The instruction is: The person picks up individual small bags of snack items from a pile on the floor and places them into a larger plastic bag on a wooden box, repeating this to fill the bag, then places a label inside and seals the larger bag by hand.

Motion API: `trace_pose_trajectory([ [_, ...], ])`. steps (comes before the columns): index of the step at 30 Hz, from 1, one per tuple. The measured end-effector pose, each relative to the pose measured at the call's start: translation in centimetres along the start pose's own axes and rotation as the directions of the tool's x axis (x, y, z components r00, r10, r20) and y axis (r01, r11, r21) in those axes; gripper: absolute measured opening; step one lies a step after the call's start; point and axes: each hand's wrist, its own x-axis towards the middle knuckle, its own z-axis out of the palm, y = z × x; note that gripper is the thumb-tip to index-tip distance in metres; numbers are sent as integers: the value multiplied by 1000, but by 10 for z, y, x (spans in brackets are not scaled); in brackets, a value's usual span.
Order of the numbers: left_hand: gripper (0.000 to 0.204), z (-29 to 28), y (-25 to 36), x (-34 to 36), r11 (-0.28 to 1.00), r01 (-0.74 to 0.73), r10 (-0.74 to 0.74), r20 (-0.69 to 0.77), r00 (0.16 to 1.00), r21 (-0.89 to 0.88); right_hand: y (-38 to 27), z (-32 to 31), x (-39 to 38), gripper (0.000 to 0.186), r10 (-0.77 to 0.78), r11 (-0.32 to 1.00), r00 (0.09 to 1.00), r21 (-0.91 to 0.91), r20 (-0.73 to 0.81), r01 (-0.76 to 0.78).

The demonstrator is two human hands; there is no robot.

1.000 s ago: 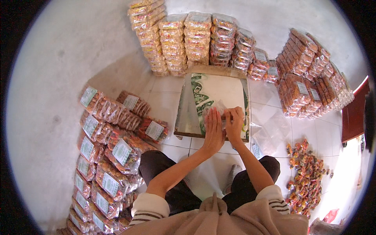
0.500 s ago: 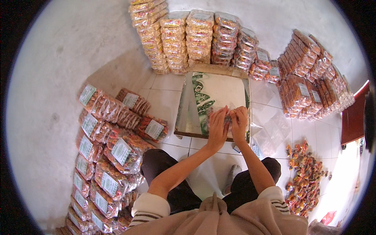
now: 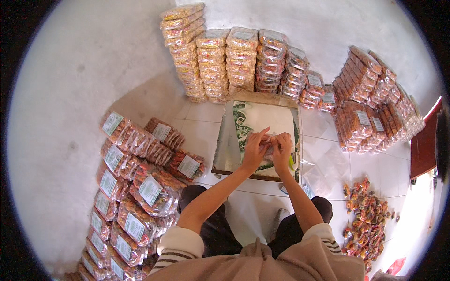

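My left hand (image 3: 255,151) and my right hand (image 3: 281,151) are close together over a low table (image 3: 226,157). Their fingers pinch at the top of a clear plastic bag (image 3: 268,163) with reddish contents, which lies on the table. The hands mostly cover the bag, so what is inside cannot be made out. A small yellow-green item (image 3: 291,162) shows beside my right wrist, its kind unclear. Under the hands the tabletop has a white sheet (image 3: 269,116) with green printing.
Stacked packs of snacks (image 3: 241,56) line the wall ahead. More labelled packs (image 3: 133,225) are piled at the left, and others (image 3: 358,119) at the far right. A heap of small wrapped pieces (image 3: 365,215) lies on the right floor, near flat clear bags (image 3: 323,166).
The whole scene sits slightly lower in the picture. My fingers have shifted on the bag's top, and the yellow-green item now shows beside my right wrist.
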Motion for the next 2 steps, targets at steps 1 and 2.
trace_pose_trajectory([
  [1, 53, -1, -2, -1, 994, 70, -69, 14, 998, -86, 4, 3, -2, 16, 9, 1000, 1000, -11, -5, -9],
  [2, 53, -5, -3, -4, 997, 70, -68, 44, 997, -36, 5, 4, -6, 16, 20, 1000, 1000, -10, -4, -20],
])
